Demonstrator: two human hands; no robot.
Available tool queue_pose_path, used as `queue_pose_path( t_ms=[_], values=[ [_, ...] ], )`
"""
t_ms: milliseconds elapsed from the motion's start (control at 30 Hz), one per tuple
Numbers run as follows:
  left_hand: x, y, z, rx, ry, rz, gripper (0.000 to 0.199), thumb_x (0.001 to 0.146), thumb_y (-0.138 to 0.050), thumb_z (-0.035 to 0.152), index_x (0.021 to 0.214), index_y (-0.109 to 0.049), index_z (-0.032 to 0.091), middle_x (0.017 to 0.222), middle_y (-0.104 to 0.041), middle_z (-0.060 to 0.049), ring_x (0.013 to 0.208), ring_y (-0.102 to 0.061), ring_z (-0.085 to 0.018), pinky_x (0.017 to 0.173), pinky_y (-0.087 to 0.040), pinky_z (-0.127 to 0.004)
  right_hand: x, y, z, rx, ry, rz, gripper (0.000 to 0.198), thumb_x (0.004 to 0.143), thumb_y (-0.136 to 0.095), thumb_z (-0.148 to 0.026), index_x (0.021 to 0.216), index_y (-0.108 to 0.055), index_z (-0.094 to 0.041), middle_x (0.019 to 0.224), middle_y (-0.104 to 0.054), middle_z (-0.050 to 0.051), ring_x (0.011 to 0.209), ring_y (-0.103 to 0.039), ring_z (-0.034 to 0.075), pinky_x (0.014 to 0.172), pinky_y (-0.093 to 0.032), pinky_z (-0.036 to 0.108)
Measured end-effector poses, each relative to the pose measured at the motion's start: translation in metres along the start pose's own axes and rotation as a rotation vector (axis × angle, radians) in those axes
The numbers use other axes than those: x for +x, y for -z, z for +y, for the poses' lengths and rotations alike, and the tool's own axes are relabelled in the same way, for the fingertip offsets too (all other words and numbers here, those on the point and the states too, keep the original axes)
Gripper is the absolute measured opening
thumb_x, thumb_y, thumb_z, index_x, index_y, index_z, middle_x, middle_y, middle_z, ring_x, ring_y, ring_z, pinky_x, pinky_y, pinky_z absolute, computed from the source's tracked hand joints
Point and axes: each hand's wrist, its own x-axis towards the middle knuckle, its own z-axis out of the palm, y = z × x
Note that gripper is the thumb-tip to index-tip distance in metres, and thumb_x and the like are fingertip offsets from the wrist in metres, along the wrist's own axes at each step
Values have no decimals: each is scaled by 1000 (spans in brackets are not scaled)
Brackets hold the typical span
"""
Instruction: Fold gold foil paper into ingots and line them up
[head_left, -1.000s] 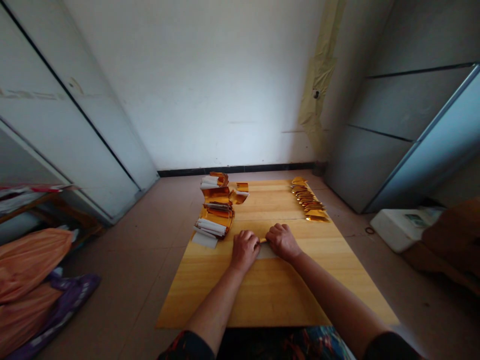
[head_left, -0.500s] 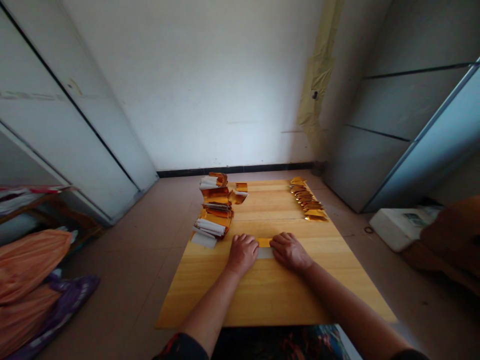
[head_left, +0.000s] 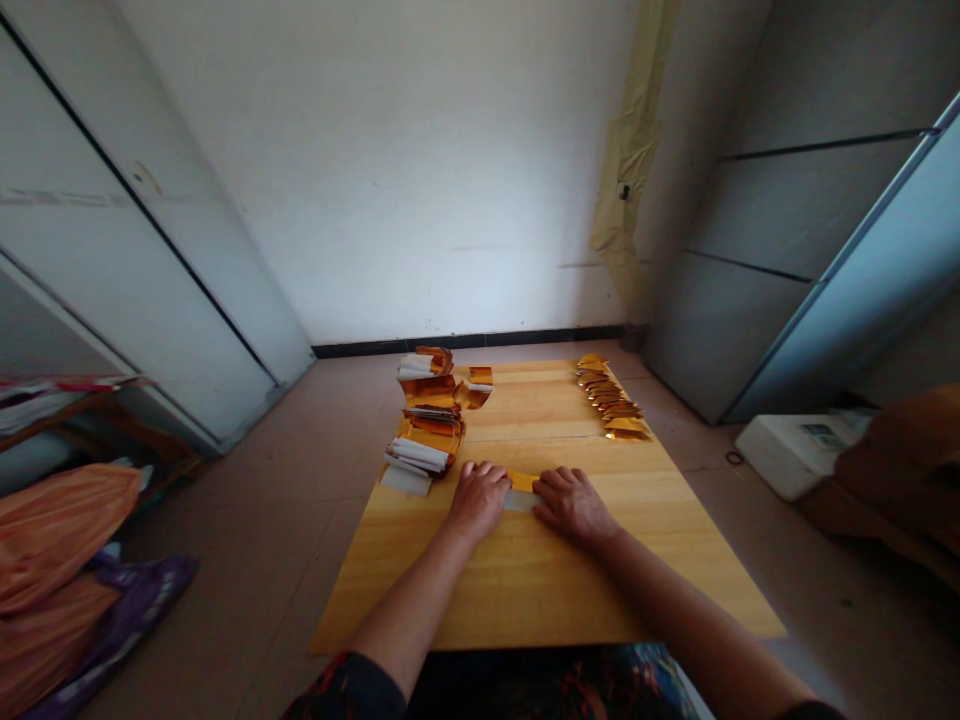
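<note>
Between my two hands lies a sheet of gold foil paper (head_left: 523,483), its far edge folded over to show gold and its near part pale grey. My left hand (head_left: 480,497) grips its left end, fingers curled on the fold. At the right end, my right hand (head_left: 574,502) presses with bent fingers on the same fold. The thumbs are mostly hidden. Stacks of gold and white foil paper (head_left: 427,435) stand at the table's left edge. A row of folded gold paper pieces (head_left: 611,400) runs along the right side.
The wooden table (head_left: 555,590) reaches from my lap toward a white wall (head_left: 450,180). Grey cabinets (head_left: 750,260) rise at the right, with a white box (head_left: 784,455) on the floor. Orange and purple bags (head_left: 67,540) lie at the left.
Both hands and the paper have shifted slightly left in view, and the paper sits at a slight tilt. The fold stays held at both ends; the stacks are unchanged.
</note>
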Motion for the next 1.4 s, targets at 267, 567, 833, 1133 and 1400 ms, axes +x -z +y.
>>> queue_pose_path(
  t_ms=[267,567,833,1133,1400],
  values=[
    [-3,-13,-1,2,3,-17,20,88,-47,14,97,-63,21,111,-63,-7,99,-55,-20,85,-39,-35,11,-5,-8,-33,-66,-5,41,86,-51,-50,119,-54,-26,103,-59,9,97,-47,24,82,-29,36],
    [-8,-11,1,24,27,-6,21,90,-47,18,105,-60,26,120,-62,-3,104,-56,-18,87,-38,-35,12,-2,-11,-66,-153,-69,42,87,-44,-54,123,-51,-32,109,-55,8,102,-45,26,86,-27,41],
    [-10,-7,3,21,14,-66,37,89,-48,16,116,-57,39,126,-56,-2,109,-53,-20,94,-34,-44,-5,0,11,-75,-197,-30,41,89,-42,-51,123,-53,-31,116,-55,8,103,-47,26,85,-31,41],
    [-14,-10,6,28,-8,-78,44,89,-44,13,120,-53,42,130,-50,-4,119,-46,-23,102,-26,-54,-13,1,17,59,31,45,41,88,-49,-38,125,-55,-22,125,-56,12,109,-48,25,90,-34,38],
    [-15,-12,4,-10,-15,-113,49,86,-44,9,123,-51,41,135,-48,-2,121,-44,-23,101,-28,-52,-9,-6,12,84,92,5,38,89,-48,-37,124,-55,-25,125,-58,8,112,-48,25,94,-29,42]
  ],
)
